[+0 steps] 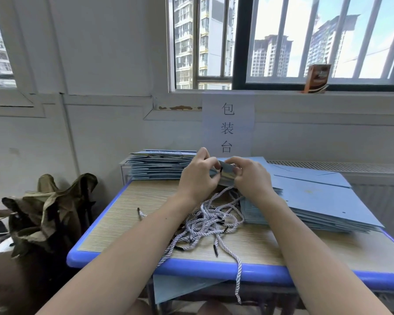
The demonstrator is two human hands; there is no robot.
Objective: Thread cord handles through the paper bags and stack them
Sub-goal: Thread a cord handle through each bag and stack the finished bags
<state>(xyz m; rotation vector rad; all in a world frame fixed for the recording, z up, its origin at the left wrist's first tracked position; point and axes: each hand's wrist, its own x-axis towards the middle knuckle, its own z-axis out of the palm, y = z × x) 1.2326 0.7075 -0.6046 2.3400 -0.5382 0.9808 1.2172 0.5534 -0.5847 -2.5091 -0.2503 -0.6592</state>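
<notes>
My left hand and my right hand hold one flat blue paper bag up between them above the desk, fingers pinching its top edge. A black cord tip shows at that edge by my left fingers, and its cord hangs down below the bag. A tangle of white twisted cords with black tips lies on the desk under my wrists. A stack of blue bags with cords stands at the back left. A fanned pile of flat blue bags lies at the right.
The wooden desk has a blue rim. One cord hangs over its front edge, above a blue sheet under the desk. A camouflage bag sits on the floor at the left. The wall and a paper sign stand behind.
</notes>
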